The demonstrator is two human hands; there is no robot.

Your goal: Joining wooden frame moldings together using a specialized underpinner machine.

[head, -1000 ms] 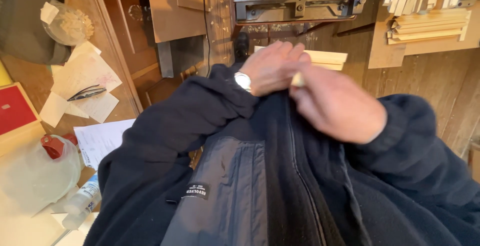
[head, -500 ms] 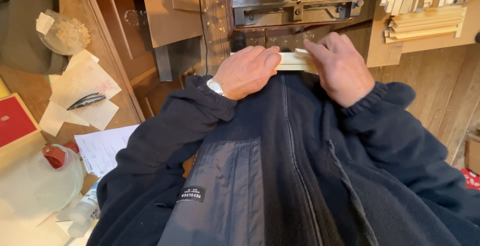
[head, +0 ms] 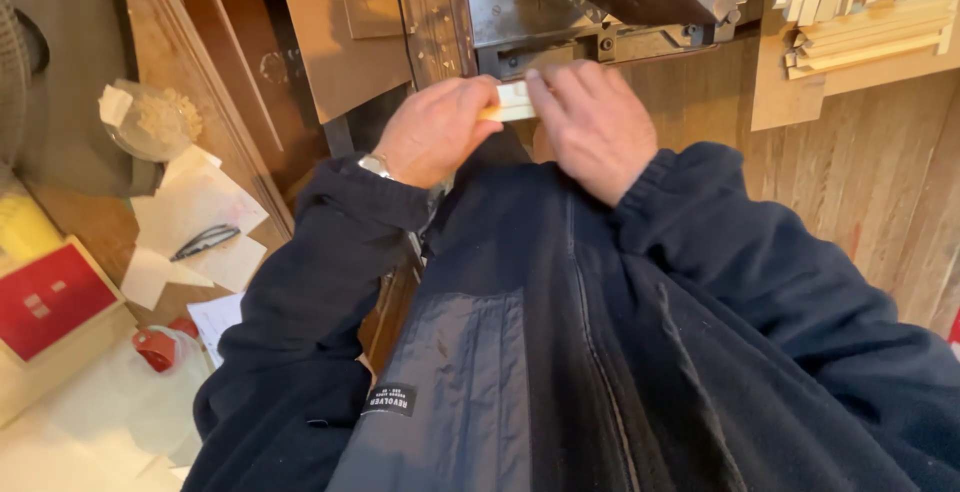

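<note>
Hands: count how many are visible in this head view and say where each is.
2. The left hand and right hand meet at a pale wooden strip below the metal machine. None seem hidden.

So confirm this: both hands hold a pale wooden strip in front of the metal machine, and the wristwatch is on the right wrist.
Not quite. The head view shows the wristwatch on the left wrist. Both the left hand and right hand do hold the pale wooden strip before the metal machine.
</note>
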